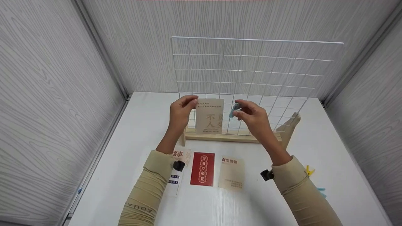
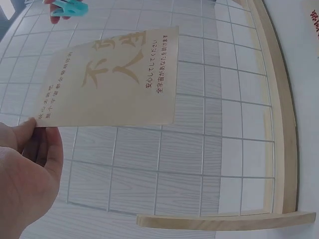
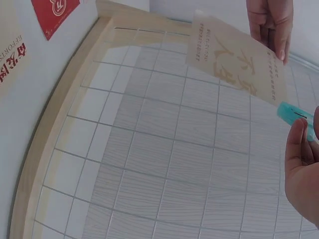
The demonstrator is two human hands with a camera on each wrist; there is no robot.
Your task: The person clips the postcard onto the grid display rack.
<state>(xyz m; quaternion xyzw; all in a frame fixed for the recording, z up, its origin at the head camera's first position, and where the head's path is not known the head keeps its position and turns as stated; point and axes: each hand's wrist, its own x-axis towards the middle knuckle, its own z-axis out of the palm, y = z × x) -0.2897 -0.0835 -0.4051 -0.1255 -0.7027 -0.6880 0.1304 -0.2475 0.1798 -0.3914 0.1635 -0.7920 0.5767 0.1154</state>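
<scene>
Between thumb and fingers, my left hand (image 1: 181, 111) pinches the upper left corner of a cream card (image 1: 209, 116) printed with Chinese characters. The card stands upright before a white wire grid (image 1: 257, 75). To its right, my right hand (image 1: 253, 115) pinches a light blue clothespin (image 1: 233, 110). In the right wrist view the clothespin (image 3: 294, 113) has its tip right by the card's (image 3: 234, 59) corner. The left wrist view shows the card (image 2: 114, 79) held at its corner, with the clothespin (image 2: 70, 8) beyond it.
A wooden base (image 1: 232, 138) supports the grid. On the white table lie a red card (image 1: 202, 169), a beige card (image 1: 231, 172) and further cards (image 1: 182, 155) partly behind the left sleeve. Near the right sleeve are a yellow clothespin (image 1: 310, 170) and blue clothespins (image 1: 322, 192).
</scene>
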